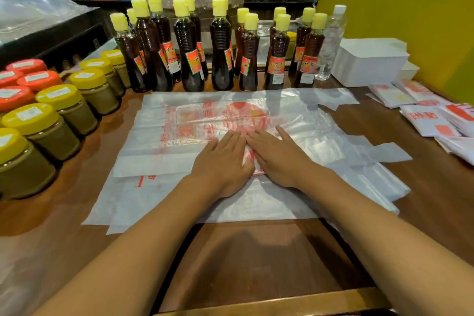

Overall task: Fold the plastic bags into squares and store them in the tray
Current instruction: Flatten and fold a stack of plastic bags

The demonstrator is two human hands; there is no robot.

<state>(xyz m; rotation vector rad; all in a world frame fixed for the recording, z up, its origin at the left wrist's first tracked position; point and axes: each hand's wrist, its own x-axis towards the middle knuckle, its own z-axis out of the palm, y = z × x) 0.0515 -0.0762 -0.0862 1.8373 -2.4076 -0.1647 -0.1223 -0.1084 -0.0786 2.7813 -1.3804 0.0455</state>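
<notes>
The plastic bag on top of the stack lies flat on the wooden table, in the middle, with its long axis running from 9 to 3 o'clock and the handles toward 3 o'clock. Its red print is mirrored and partly hidden under the hands, so I cannot read it. How many bags lie under it is hard to tell. The left hand and the right hand are both spread flat, fingers straight, side by side and pressing on the bag; they grip nothing. At 2 o'clock stands a white tray, and below it some folded bags, cut off by the edge. At 12 o'clock stand brown bottles, at 9 o'clock jars.
</notes>
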